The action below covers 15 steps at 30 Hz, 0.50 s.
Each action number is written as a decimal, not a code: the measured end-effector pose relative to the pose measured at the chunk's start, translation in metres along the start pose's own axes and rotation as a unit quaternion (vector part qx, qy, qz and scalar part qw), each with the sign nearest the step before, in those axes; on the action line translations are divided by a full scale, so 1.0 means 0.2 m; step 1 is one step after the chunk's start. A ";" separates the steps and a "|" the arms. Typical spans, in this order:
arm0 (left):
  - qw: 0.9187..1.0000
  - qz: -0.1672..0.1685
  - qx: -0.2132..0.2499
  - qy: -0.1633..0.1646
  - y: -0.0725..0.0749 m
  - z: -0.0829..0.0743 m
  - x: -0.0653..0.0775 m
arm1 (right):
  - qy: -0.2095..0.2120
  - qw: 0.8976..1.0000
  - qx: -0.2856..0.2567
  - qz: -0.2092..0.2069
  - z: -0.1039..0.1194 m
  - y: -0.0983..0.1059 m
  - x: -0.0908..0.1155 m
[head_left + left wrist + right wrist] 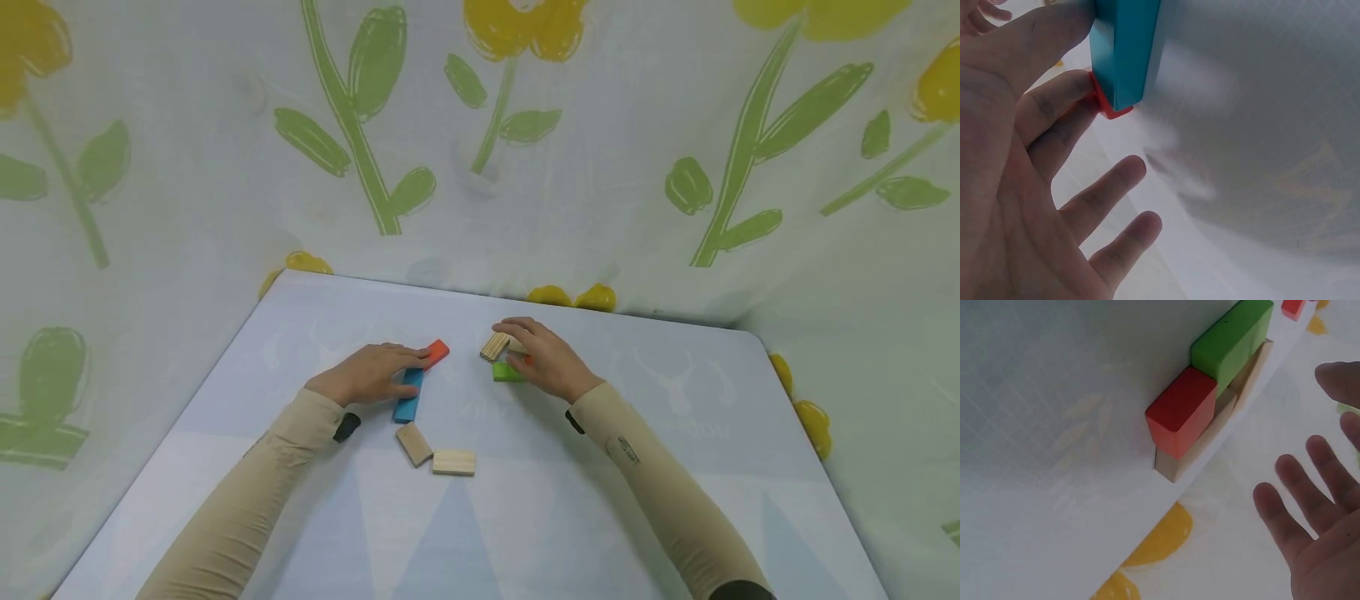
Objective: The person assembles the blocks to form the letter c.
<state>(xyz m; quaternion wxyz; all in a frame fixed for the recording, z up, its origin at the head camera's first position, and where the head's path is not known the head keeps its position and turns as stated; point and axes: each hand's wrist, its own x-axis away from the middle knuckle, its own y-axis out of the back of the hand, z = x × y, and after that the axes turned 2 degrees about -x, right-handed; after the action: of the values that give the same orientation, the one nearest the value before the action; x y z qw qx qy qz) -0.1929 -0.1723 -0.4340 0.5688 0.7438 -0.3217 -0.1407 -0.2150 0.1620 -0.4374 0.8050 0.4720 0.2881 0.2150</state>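
My left hand (372, 372) is over the left-hand blocks, its thumb against the side of a blue block (407, 398). The index and middle fingertips touch a red block (437, 353), which lies at the blue block's far end. In the left wrist view the other two fingers (1125, 244) stick out, spread and free. My right hand (551, 362) hovers beside a group of blocks, fingers loosely extended and holding nothing. That group has a green block (1233, 340), a second red block (1182, 412) end to end with it, and two plain wooden blocks (493, 346) behind them.
Nearer the body, two more wooden blocks, one slanted (414, 444) and one lying crosswise (453, 462), continue from the blue block's near end. All lie on a pale patterned table (600, 517). A flower-print curtain (585, 208) hangs along the table's far edge and sides.
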 end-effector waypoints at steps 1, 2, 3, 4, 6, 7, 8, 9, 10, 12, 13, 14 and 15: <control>1.000 0.000 0.000 0.000 0.00 0.00 0.00 | -0.007 1.000 0.001 0.006 0.00 0.00 -0.01; 1.000 0.000 0.000 0.000 0.00 0.00 0.00 | -0.013 1.000 0.005 0.012 -0.01 -0.01 -0.02; 1.000 0.001 0.000 0.001 0.00 0.00 0.00 | -0.016 1.000 0.007 0.017 -0.01 -0.01 -0.03; 1.000 0.001 -0.001 0.001 0.00 0.00 0.00 | -0.018 1.000 0.011 0.022 -0.02 -0.02 -0.04; 1.000 0.002 -0.003 0.002 -0.01 0.01 0.00 | -0.019 0.999 0.016 0.032 -0.03 -0.02 -0.06; 1.000 0.001 -0.002 0.002 -0.01 0.01 0.00 | -0.020 0.999 0.018 0.038 -0.03 -0.02 -0.07; 1.000 0.001 -0.002 0.002 -0.01 0.01 0.00 | -0.021 0.999 0.018 0.043 -0.03 -0.02 -0.08; 1.000 0.000 -0.003 0.002 -0.01 0.01 0.00 | -0.023 0.998 0.020 0.049 -0.03 -0.02 -0.09; 1.000 0.000 -0.004 0.000 -0.01 0.01 -0.01 | -0.026 0.998 0.023 0.055 -0.04 -0.02 -0.10; 1.000 -0.002 -0.003 -0.002 -0.01 0.01 -0.01 | -0.033 0.997 0.031 0.065 -0.04 -0.02 -0.12; 1.000 -0.003 -0.003 -0.003 -0.01 0.02 -0.01 | -0.036 0.996 0.035 0.069 -0.05 -0.02 -0.14; 1.000 -0.003 -0.003 -0.003 -0.01 0.01 -0.01 | -0.039 0.996 0.038 0.073 -0.06 -0.03 -0.15; 1.000 -0.003 -0.004 -0.003 -0.01 0.01 -0.01 | -0.041 0.995 0.041 0.077 -0.06 -0.03 -0.16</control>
<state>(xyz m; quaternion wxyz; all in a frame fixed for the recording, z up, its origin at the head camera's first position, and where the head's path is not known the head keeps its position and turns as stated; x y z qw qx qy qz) -0.1949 -0.1733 -0.4372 0.5703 0.7422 -0.3205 -0.1457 -0.2458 0.1478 -0.4392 0.7772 0.5338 0.2258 0.2451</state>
